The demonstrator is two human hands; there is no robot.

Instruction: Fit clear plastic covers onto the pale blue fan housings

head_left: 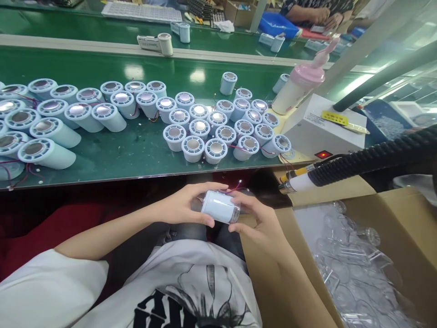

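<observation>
Over my lap, just below the bench edge, I hold a light-blue cylinder [217, 206] tilted on its side. A clear plastic cover [236, 213] surrounds at least its right end. My left hand [191, 205] is closed round the cylinder's left end, thumb below and fingers above. On the other side my right hand [256, 214] grips the clear cover between thumb and fingers. A thin red wire with a small white connector [240, 181] sticks up above the cylinder. How far the cover reaches under my fingers is hidden.
Many similar blue cylinders [216, 148] stand or lean on the green bench [136, 152]. To my right, a cardboard box [273, 255] holds clear plastic covers [355, 259]. A black hose [372, 157], a white box-shaped device [321, 123] and a pink-topped bottle [297, 86] are nearby. Someone's hands [327, 18] work across the bench.
</observation>
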